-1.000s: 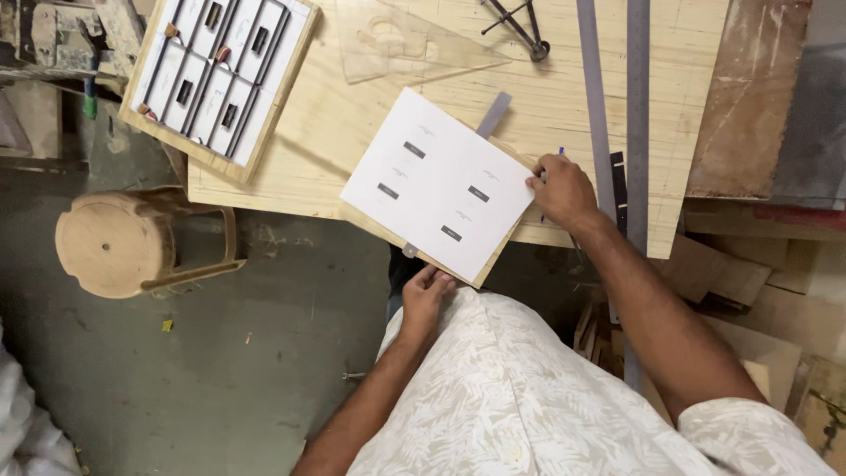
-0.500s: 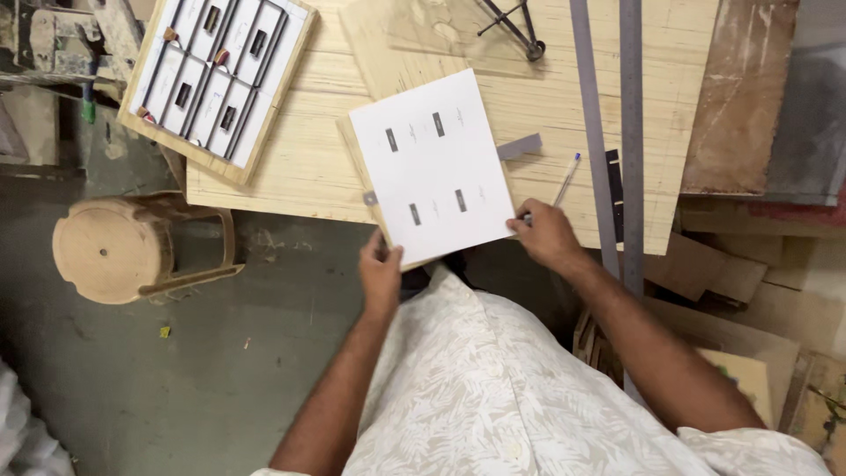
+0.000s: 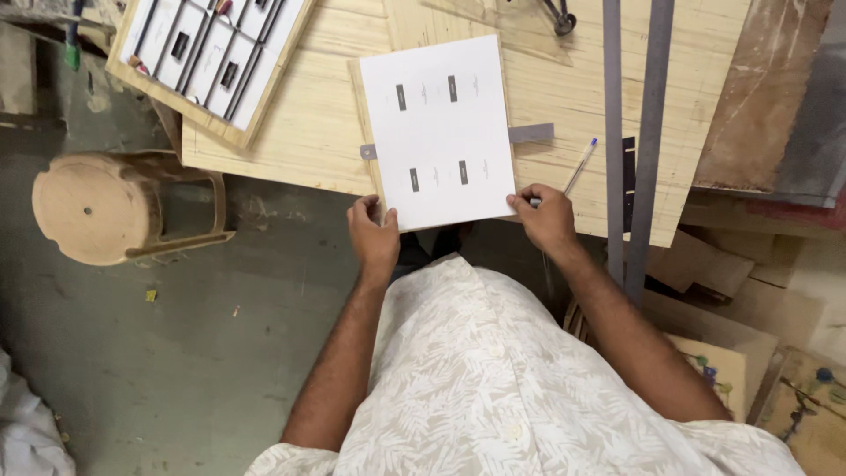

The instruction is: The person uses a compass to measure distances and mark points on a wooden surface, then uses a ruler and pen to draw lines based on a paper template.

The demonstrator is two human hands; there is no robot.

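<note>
A white sheet (image 3: pixel 441 132) with several small dark rectangles printed on it lies on a thin wooden board on the plywood table (image 3: pixel 308 132). My left hand (image 3: pixel 374 236) grips the sheet's near left corner. My right hand (image 3: pixel 545 216) pinches the near right corner and also holds a pen (image 3: pixel 580 167) that points away to the right. A grey metal strip (image 3: pixel 529 133) pokes out from under the sheet on both sides.
A framed board with white panels and dark slots (image 3: pixel 211 53) lies at the table's far left. Two long grey metal bars (image 3: pixel 636 132) run across the table at the right. A round wooden stool (image 3: pixel 97 207) stands on the floor at the left. Wood scraps (image 3: pixel 723 264) are piled at the right.
The sheet and its board have been turned from a slant to square with the table edge. Both hands have shifted to its near corners.
</note>
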